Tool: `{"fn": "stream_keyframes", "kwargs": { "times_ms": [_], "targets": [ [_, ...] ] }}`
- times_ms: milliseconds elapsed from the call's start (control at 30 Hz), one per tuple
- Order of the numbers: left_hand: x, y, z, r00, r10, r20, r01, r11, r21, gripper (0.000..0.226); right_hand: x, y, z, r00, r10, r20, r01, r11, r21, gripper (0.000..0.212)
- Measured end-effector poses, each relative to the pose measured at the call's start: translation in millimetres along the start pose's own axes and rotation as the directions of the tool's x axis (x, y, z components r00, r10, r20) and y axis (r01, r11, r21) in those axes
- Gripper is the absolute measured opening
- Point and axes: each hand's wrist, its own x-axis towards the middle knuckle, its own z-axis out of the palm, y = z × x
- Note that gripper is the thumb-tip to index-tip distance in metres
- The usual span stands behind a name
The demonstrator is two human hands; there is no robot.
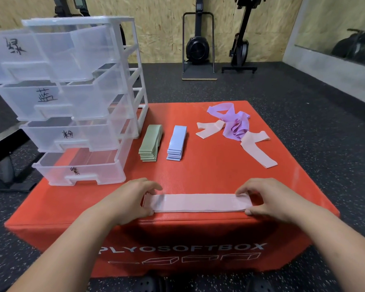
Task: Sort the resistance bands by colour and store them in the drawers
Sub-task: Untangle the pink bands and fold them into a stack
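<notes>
The red box (pixel 209 178) serves as the surface, and everything for the job sits on top of it. At its far left corner stands one clear drawer unit (pixel 133 60) with four drawers (pixel 82 173). All of them are pulled out, probably so that each colour can be dropped straight in, and each front carries a handwritten label.

Just beside the unit lie two neat piles, close together but apart: one green stack (pixel 151 142) and one blue stack (pixel 176 142), each about six layers deep at the near end. They look sorted and ready to store.

Further right is one loose heap (pixel 236 127) of purple and pink bands. They are tangled, so I cannot count them exactly. At least two pink ones trail out.

Along the near edge lies the pink band (pixel 198 202), stretched flat. The left grip (pixel 133 197) pinches its left end and the right grip (pixel 266 197) its right end. On each, the fingers curl on top and the thumb sits at the near edge, likely to smooth the band out.
</notes>
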Motion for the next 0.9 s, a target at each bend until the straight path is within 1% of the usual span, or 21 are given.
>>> {"fn": "stream_keyframes", "kwargs": {
  "times_ms": [133, 200, 333, 433, 500, 533, 600, 667, 733, 833, 900],
  "targets": [
    [4.6, 5.1, -0.5, 0.998, 0.007, 0.056, -0.01, 0.998, 0.057, 0.079, 4.2, -0.2, -2.6, 1.0, -0.004, 0.004, 0.004, 1.0, 0.011, 0.058],
    [11.9, 10.1, -0.2, 0.998, 0.018, 0.052, -0.022, 0.997, 0.072, 0.08, 9.6, 1.2, -5.0, 1.0, -0.01, -0.015, 0.011, 1.0, 0.027, 0.057],
    [39.0, 25.4, 6.2, 0.999, 0.035, -0.026, -0.033, 0.997, 0.076, 0.065, 27.0, 12.6, -10.0, 0.994, 0.017, -0.112, -0.012, 0.999, 0.043, 0.047],
    [64.6, 45.4, 13.7, 0.996, 0.067, -0.066, -0.063, 0.996, 0.06, 0.057, 43.9, 24.1, -13.4, 0.973, 0.099, -0.209, -0.091, 0.995, 0.05, 0.042],
    [82.1, 59.6, 19.8, 0.993, 0.085, -0.083, -0.082, 0.996, 0.043, 0.054, 56.7, 34.0, -13.6, 0.933, 0.235, -0.273, -0.243, 0.97, 0.003, 0.044],
    [91.0, 66.0, 23.2, 0.991, 0.096, -0.09, -0.093, 0.995, 0.037, 0.052, 62.4, 39.3, -13.2, 0.896, 0.32, -0.307, -0.343, 0.939, -0.022, 0.045],
    [108.0, 77.3, 30.0, 0.987, 0.122, -0.106, -0.119, 0.992, 0.033, 0.049, 69.8, 52.5, -10.5, 0.797, 0.485, -0.361, -0.536, 0.843, -0.051, 0.048],
    [123.2, 85.9, 37.0, 0.983, 0.142, -0.12, -0.138, 0.99, 0.04, 0.047, 73.0, 66.8, -7.3, 0.706, 0.606, -0.366, -0.666, 0.744, -0.052, 0.048],
    [136.4, 91.3, 43.5, 0.982, 0.146, -0.122, -0.144, 0.989, 0.029, 0.045, 76.2, 80.2, -4.3, 0.671, 0.627, -0.396, -0.7, 0.712, -0.059, 0.042],
    [152.7, 96.4, 52.1, 0.98, 0.146, -0.133, -0.148, 0.989, -0.006, 0.042, 84.6, 88.3, -6.4, 0.679, 0.548, -0.489, -0.637, 0.771, -0.019, 0.03],
    [161.7, 99.5, 56.5, 0.977, 0.145, -0.157, -0.152, 0.988, -0.035, 0.04, 90.3, 85.5, -10.1, 0.689, 0.509, -0.516, -0.579, 0.815, 0.029, 0.032]
  ]
}}
